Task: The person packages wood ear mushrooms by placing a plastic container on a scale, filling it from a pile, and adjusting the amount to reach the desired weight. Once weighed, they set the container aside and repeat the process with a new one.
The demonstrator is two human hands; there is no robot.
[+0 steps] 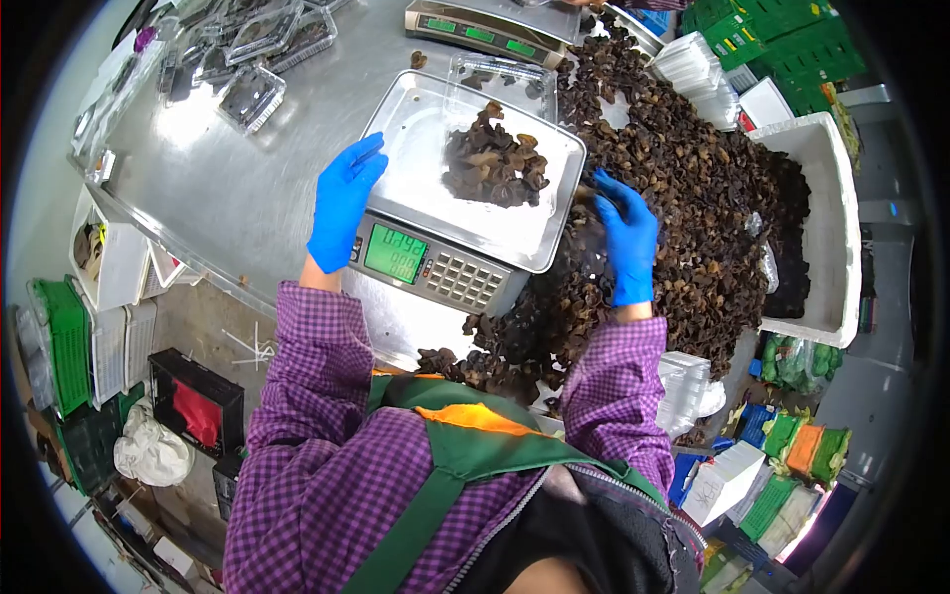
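A digital scale (442, 265) with a lit green display and a keypad stands on the metal table. On its silver pan (416, 129) sits a clear plastic clamshell box (542, 97), its lid folded back. Dark brown wood ear mushrooms (495, 163) lie heaped in the box. My left hand (343, 198), in a blue glove, is at the pan's left edge, fingers stretched out and empty. Right of the pan, my right hand (628, 238), also gloved in blue, hovers by a big pile of the same mushrooms (683, 188), fingers apart and nothing visible in them.
Filled clamshell boxes (252, 97) sit at the back left. A second scale (485, 35) stands behind mine. Stacked empty boxes (696, 74) are at the back right, and a white foam box (836, 238) tips mushrooms out on the right. Crates (59, 327) stand at the left.
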